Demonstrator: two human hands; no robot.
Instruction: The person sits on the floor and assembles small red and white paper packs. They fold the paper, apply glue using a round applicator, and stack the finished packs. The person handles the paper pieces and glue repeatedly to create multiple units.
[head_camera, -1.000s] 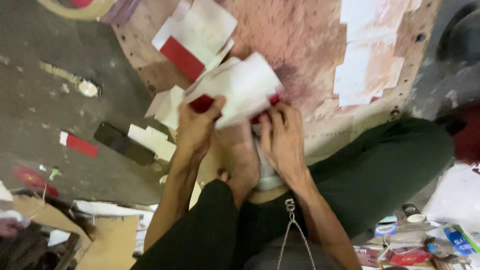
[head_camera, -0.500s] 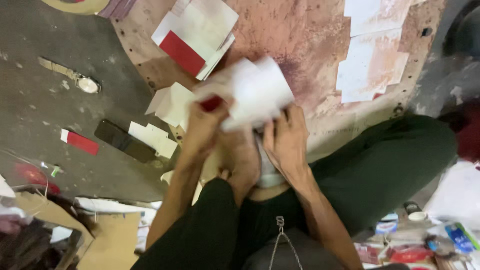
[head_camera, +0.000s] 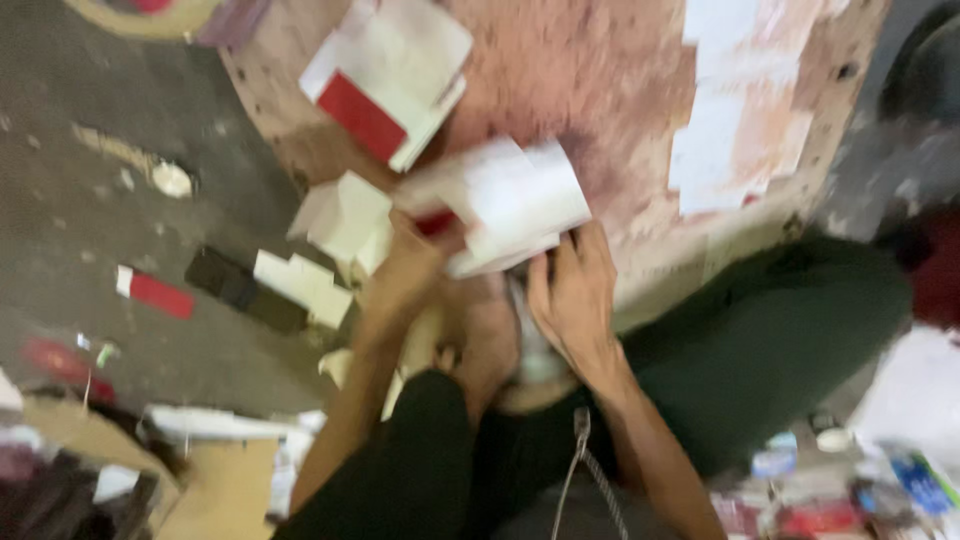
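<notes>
My left hand (head_camera: 408, 272) and my right hand (head_camera: 573, 290) both grip a bundle of white paper sheets (head_camera: 510, 200) with a red part showing at its left. The bundle is held over a round, stained wooden board (head_camera: 600, 90) that lies on the floor. My legs in dark trousers (head_camera: 760, 350) are folded under my arms, and a bare foot (head_camera: 485, 340) lies between my hands. The picture is blurred.
A stack of white and red cards (head_camera: 385, 85) lies on the board's upper left. More white cards (head_camera: 340, 215) and a dark flat object (head_camera: 245, 290) lie on the grey floor at left, with a red-and-white card (head_camera: 152, 292). White paper scraps (head_camera: 735, 110) stick to the board's right. Brown cardboard (head_camera: 215, 490) lies at lower left.
Both hands have lifted the paper bundle a little up and to the right over the board. The view has drifted slightly.
</notes>
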